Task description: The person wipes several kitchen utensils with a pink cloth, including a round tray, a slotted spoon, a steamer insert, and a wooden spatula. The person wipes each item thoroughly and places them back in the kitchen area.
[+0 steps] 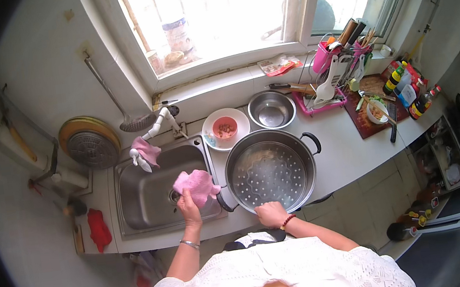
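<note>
My left hand [189,208] grips a pink cloth [197,185] above the right part of the steel sink [147,206]. Beside it on the counter stands a large steel steamer pot [271,173] with a perforated plate inside and black side handles. My right hand [272,214] is closed at the pot's near rim; its fingertips are hidden, so its exact hold is unclear. A second pink cloth [146,151] hangs over the white faucet [161,124] at the sink's back left.
Behind the pot are a white plate [211,141] with a red bowl [223,121], and a steel bowl [272,110]. Rightward stand a pink utensil rack [325,107], a cutting board [360,120] with a knife and bowl, and sauce bottles [423,104]. A red cloth [99,229] lies left of the sink.
</note>
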The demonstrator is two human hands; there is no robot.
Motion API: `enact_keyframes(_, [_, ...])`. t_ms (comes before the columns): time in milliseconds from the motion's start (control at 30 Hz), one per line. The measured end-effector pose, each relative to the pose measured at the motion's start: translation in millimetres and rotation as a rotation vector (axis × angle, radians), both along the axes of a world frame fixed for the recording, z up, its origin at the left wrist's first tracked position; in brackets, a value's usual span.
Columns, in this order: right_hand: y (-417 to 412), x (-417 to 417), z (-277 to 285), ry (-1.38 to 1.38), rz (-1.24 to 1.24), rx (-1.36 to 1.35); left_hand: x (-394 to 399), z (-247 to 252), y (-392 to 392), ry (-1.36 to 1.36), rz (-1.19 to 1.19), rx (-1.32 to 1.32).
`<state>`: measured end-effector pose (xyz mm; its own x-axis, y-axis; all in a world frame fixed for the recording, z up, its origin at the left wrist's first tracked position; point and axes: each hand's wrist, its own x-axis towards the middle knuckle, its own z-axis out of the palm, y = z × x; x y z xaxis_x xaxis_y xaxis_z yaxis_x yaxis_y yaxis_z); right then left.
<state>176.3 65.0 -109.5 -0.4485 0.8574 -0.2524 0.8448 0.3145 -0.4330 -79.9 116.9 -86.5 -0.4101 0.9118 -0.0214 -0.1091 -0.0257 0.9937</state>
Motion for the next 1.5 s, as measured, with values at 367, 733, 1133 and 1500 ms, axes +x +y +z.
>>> enact_keyframes(367, [2,0,0,-0.013,0.025,0.019,45,-25,-9,0.555,-0.430,-0.049])
enact_keyframes(733, [1,0,-1,-0.001,0.008,-0.013,36,1,-8,0.872,-0.600,0.136])
enact_keyframes(1133, [5,0,-1,-0.004,-0.003,-0.051,51,16,-9,1.134,-0.501,0.344])
enact_keyframes(1500, [4,-2,6,0.016,-0.007,-0.021,41,23,-20,1.086,-0.496,0.247])
